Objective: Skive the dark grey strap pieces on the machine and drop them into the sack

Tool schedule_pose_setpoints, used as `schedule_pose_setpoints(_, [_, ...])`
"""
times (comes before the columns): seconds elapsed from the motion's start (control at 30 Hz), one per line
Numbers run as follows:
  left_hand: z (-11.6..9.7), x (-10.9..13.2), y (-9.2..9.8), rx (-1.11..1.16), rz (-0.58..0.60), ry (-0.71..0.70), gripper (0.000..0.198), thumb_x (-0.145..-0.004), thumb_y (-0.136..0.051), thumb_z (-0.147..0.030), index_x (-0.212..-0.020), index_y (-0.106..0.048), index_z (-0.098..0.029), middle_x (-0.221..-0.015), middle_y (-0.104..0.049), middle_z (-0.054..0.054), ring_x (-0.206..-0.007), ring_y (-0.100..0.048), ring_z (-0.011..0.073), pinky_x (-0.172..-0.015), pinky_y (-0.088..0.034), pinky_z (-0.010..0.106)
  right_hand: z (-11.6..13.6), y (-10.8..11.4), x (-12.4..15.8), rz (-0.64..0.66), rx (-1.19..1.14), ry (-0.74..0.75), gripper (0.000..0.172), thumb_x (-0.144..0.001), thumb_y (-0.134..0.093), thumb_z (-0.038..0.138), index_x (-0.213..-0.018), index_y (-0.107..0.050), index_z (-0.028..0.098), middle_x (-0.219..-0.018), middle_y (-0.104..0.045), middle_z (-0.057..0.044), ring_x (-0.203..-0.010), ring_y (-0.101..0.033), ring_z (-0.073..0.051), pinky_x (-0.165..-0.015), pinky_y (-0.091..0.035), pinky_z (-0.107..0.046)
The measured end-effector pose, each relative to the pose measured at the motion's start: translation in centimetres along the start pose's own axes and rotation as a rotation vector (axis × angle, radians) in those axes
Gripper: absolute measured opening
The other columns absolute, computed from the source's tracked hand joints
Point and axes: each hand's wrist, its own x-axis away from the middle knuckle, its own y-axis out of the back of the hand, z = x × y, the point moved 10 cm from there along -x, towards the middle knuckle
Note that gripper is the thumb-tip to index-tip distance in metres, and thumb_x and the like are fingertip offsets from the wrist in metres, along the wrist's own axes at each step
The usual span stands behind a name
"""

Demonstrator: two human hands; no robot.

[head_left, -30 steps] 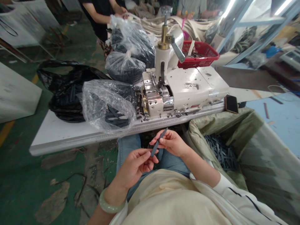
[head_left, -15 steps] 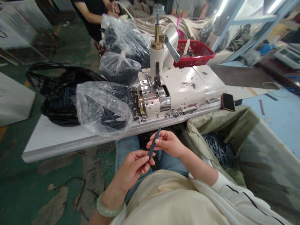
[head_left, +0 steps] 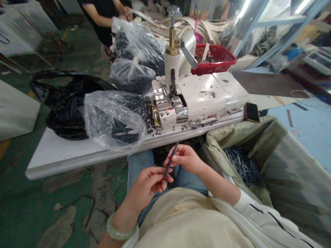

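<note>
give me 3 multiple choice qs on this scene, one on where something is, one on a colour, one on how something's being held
1. Where is the red plastic basket? A behind the white machine; B on the floor; C in the person's lap
2. What colour is the bangle on the left wrist? A red; B pale green; C black
3. Which hands hold the dark strip? A left only; B right only; C both

1: A, it sits beyond the machine's far side.
2: B, the band shows pale green.
3: C, the left hand pinches its lower end and the right hand grips higher up.
</note>
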Motion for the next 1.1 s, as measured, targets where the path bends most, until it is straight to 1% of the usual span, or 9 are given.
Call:
schedule_pose_setpoints(0.1, [-0.2, 0.1, -0.3, -0.060, 0.002, -0.004, 0.022, -0.074, -0.068, -0.020, -0.092, -0.076, -0.013, -0.081, -0.073, 0.011, -0.057, -0.058, 0.0105, -0.051, -0.043, 0.019, 0.2, 0.9, -0.1, -0.101, 0.121, 0.007, 0.032, -0.069, -0.080, 0.040, -0.073, -0.063, 0.013, -0.072, -0.074, -0.005, -0.056, -0.068, -0.012, -0.053, -0.054, -0.021])
schedule_pose_setpoints(0.2, [-0.4, 0.2, -0.4, -0.119, 0.003, -0.019, 0.022, -0.074, -0.068, -0.021, -0.093, -0.076, -0.014, -0.086, -0.074, 0.011, -0.061, -0.060, 0.0120, -0.054, -0.045, 0.020, 0.2, 2.0, 0.0, -0.224, 0.202, -0.010, 0.037, -0.065, -0.081, 0.043, -0.067, -0.060, 0.013, -0.064, -0.071, -0.003, -0.052, -0.067, -0.013, -0.050, -0.053, -0.021])
schedule_pose_setpoints(0.3, [-0.3, 0.1, -0.3, -0.090, -0.003, -0.014, 0.026, -0.071, -0.067, -0.017, -0.094, -0.076, -0.013, -0.087, -0.074, 0.012, -0.062, -0.061, 0.0130, -0.055, -0.046, 0.021, 0.1, 2.5, 0.0, -0.267, 0.221, -0.019, 0.040, -0.064, -0.081, 0.046, -0.065, -0.056, 0.014, -0.061, -0.070, -0.002, -0.052, -0.067, -0.014, -0.049, -0.053, -0.022])
schedule_pose_setpoints(0.43, [0.0, 0.1, -0.1, -0.029, -0.004, -0.004, 0.032, -0.068, -0.065, -0.014, -0.099, -0.075, -0.015, -0.087, -0.075, 0.012, -0.062, -0.063, 0.0135, -0.056, -0.047, 0.022, 0.2, 2.7, 0.0, -0.279, 0.235, -0.006, 0.041, -0.065, -0.080, 0.046, -0.063, -0.054, 0.015, -0.060, -0.069, -0.001, -0.051, -0.067, -0.014, -0.048, -0.053, -0.021])
schedule_pose_setpoints(0.6, [0.1, 0.0, 0.2, -0.092, -0.033, -0.012, 0.022, -0.077, -0.070, -0.025, -0.094, -0.075, -0.013, -0.085, -0.074, 0.011, -0.059, -0.061, 0.0116, -0.054, -0.045, 0.021, 0.2, 2.9, 0.1, -0.288, 0.222, -0.009, 0.038, -0.064, -0.082, 0.043, -0.063, -0.058, 0.014, -0.057, -0.068, 0.000, -0.049, -0.066, -0.012, -0.049, -0.053, -0.020])
schedule_pose_setpoints(0.7, [0.2, -0.2, 0.3, -0.124, -0.036, -0.018, 0.020, -0.078, -0.069, -0.026, -0.092, -0.075, -0.013, -0.082, -0.074, 0.011, -0.057, -0.059, 0.0107, -0.052, -0.044, 0.020, -0.1, 2.4, 0.1, -0.228, 0.169, -0.021, 0.032, -0.067, -0.081, 0.040, -0.070, -0.065, 0.012, -0.067, -0.073, -0.004, -0.053, -0.067, -0.012, -0.052, -0.054, -0.020])
schedule_pose_setpoints(0.87, [0.3, -0.3, 0.4, -0.112, -0.019, -0.025, 0.017, -0.079, -0.066, -0.024, -0.089, -0.074, -0.013, -0.083, -0.074, 0.011, -0.056, -0.059, 0.0107, -0.051, -0.045, 0.020, -0.7, 1.2, 0.1, -0.108, 0.022, -0.040, 0.034, -0.071, -0.079, 0.037, -0.096, -0.072, 0.016, -0.087, -0.076, -0.007, -0.069, -0.072, -0.015, -0.064, -0.058, -0.024])
schedule_pose_setpoints(0.93, [0.3, -0.3, 0.4, -0.104, -0.013, -0.025, 0.017, -0.080, -0.065, -0.023, -0.088, -0.075, -0.012, -0.084, -0.074, 0.012, -0.056, -0.060, 0.0108, -0.051, -0.045, 0.020, -0.9, 1.1, 0.1, -0.104, -0.018, -0.044, 0.031, -0.073, -0.078, 0.036, -0.095, -0.072, 0.016, -0.088, -0.076, -0.008, -0.070, -0.072, -0.014, -0.064, -0.058, -0.023])
schedule_pose_setpoints(1.1, [0.2, -0.2, 0.3, -0.032, 0.007, -0.023, 0.023, -0.079, -0.061, -0.017, -0.097, -0.075, -0.013, -0.084, -0.075, 0.012, -0.056, -0.061, 0.0108, -0.051, -0.046, 0.019, -1.0, 1.1, -0.1, -0.117, -0.045, -0.046, 0.028, -0.075, -0.076, 0.034, -0.093, -0.072, 0.014, -0.087, -0.076, -0.008, -0.069, -0.072, -0.014, -0.061, -0.058, -0.020])
